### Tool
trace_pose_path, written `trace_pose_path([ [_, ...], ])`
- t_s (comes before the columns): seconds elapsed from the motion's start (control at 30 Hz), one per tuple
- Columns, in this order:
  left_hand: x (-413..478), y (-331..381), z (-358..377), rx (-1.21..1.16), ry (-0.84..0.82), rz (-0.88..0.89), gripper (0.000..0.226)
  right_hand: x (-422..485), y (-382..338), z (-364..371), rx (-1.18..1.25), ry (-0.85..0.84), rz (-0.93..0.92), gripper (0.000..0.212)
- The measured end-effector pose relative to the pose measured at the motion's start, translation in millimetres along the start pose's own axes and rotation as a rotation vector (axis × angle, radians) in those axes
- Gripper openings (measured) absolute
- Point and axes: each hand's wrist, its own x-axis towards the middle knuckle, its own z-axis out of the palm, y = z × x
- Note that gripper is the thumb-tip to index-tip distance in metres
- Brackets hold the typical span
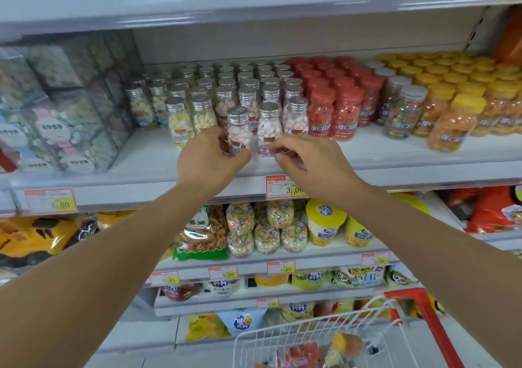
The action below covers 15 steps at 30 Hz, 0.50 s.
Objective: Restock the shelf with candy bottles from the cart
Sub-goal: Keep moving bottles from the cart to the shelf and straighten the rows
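My left hand (210,158) grips a small silver-capped candy bottle (239,130) with pink and white candy, held upright at the front of the shelf (147,167). My right hand (309,160) touches the base of a second silver-capped bottle (269,129) right beside it, fingers pinched at its label. Behind them stand several rows of silver-capped bottles (226,91). The white wire cart (310,336) with a red handle (423,311) is at the bottom right, holding a yellow-capped bottle (346,345) and red packets.
Red-capped bottles (339,105) and yellow-capped orange bottles (457,113) fill the shelf to the right. Clear boxed sweets (56,107) stand on the left. Price tags (285,187) hang on the shelf edge. Lower shelves hold bagged snacks and cups (324,220).
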Motion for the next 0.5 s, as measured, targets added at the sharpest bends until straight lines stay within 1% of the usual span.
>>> trace_pose_path([
  [0.07, 2.8, -3.1, -1.6, 0.005, -0.025, 0.026, 0.024, 0.1, -3.0, -0.3, 0.002, 0.012, 0.018, 0.016],
  [0.13, 6.6, -5.6, -3.3, 0.012, -0.046, 0.047, 0.021, 1.2, -6.5, -1.9, -0.003, 0.02, 0.049, 0.014],
  [0.23, 11.1, -10.0, -4.0, 0.008, -0.06, 0.061, 0.024, 3.0, -10.3, -3.8, -0.029, 0.022, 0.089, 0.013],
  [0.33, 13.7, -13.5, -2.6, 0.011, -0.04, 0.073, 0.024, 3.3, -10.8, -3.0, -0.061, 0.013, 0.134, 0.014],
  [0.5, 23.3, -16.6, 0.3, 0.071, 0.004, 0.101, 0.035, 2.3, -14.1, -4.6, -0.044, -0.007, 0.145, 0.016],
])
